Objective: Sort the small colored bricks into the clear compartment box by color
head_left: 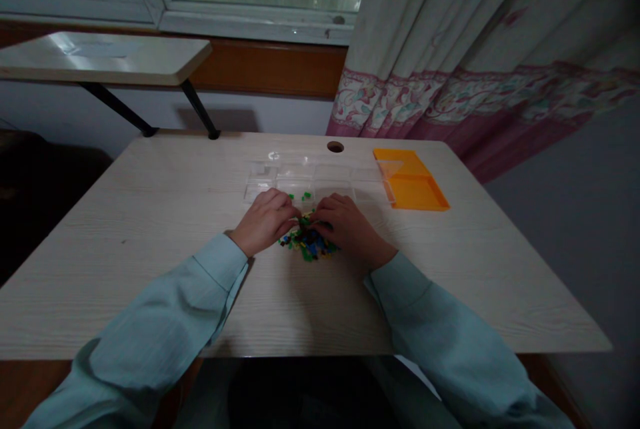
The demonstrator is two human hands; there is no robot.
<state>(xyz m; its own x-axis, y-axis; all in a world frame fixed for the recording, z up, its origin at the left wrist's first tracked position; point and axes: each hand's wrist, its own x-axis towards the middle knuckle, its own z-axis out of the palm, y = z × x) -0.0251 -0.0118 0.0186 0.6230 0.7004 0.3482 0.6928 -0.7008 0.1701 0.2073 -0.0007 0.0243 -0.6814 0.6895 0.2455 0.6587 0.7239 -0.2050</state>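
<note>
A small heap of tiny coloured pieces (310, 244), green, blue, yellow and dark, lies on the pale wooden table (150, 215). My left hand (265, 219) rests at the heap's left edge with its fingers curled in. My right hand (347, 225) lies on the heap's right side, fingers bent down over the pieces. The fingertips of both hands meet near the heap's top. What each pinches, if anything, is too small to make out. Just behind the hands sits a clear plastic compartment box (320, 179) with a few green pieces (306, 195) in one cell.
An orange lid (410, 179) lies at the box's right end. A round cable hole (335, 147) is in the table near its far edge. Behind stand a small side table (100, 59), a window and a flowered curtain (450, 49).
</note>
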